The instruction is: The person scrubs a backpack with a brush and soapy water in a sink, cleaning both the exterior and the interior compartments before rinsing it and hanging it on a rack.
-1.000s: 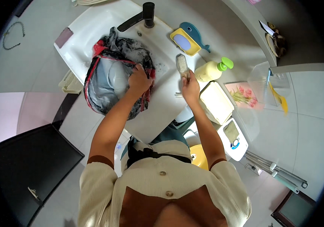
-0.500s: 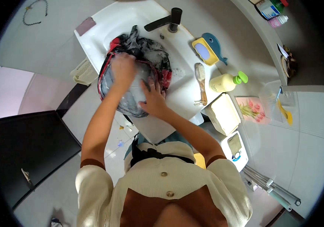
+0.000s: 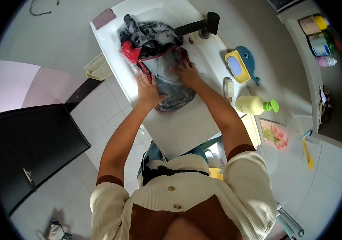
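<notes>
A wet, soapy bag-like piece of black and grey fabric [image 3: 171,94] with red panels and red edging lies spread in the white sink [image 3: 114,56], its near end over the front ledge. My left hand [image 3: 148,91] rests on its left edge, fingers stretched and thumb apart. On the right side, my right hand [image 3: 188,75] lies flat against the grey part with spread fingers. Neither hand grips the fabric. Foam whitens its far folds, which reach beneath the black tap [image 3: 191,28]. I cannot tell exactly what kind of bag or garment it is.
Along the sink's right side are a whale-shaped soap dish [image 3: 239,67] with a purple soap bar, a scrubbing brush [image 3: 228,89] and a pale yellow pump bottle [image 3: 253,105]. A mauve cloth [image 3: 104,19] sits on the far left corner. Bottles stand on a right-hand shelf [image 3: 295,30].
My left hand has come back toward me onto the fabric's left edge. The right hand stays on the fabric's right side. The fabric lies flatter and farther into the sink; the view has shifted.
</notes>
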`<state>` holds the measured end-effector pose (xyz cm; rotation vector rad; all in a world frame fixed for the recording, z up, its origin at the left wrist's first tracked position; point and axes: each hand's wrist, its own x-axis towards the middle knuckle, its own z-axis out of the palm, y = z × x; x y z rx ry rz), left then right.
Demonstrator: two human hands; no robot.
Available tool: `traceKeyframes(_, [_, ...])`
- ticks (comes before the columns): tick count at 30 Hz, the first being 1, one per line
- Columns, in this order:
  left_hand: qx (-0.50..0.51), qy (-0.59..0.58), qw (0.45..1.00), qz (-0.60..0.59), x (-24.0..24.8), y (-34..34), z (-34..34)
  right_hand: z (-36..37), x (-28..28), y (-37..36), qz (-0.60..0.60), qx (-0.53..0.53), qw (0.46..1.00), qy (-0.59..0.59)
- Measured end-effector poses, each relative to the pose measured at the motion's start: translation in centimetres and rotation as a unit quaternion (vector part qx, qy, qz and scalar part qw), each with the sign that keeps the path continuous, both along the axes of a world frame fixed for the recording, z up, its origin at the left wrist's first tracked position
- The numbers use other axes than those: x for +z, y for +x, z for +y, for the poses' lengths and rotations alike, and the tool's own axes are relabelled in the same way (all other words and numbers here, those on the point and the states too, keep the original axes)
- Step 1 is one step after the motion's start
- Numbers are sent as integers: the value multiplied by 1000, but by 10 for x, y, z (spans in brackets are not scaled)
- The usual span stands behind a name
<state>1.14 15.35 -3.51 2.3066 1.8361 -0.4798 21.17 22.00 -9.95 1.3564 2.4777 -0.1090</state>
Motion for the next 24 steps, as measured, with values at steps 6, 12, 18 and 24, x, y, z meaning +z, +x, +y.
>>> traceKeyframes(6, [14,-52,994,96,-36,21,12,1,-13,-8,-12,-28,999,41])
traceKeyframes(12, [27,-122,986,115,-34,40,32,16,-30,1,10,-33,998,58])
traceKeyframes(18, [8,-120,985,120,-54,37,36,14,0,-12,42,-52,997,29])
traceKeyframes(24, [54,-46,993,-96,-40,10,24,36,23,-10,431,-266,850,142])
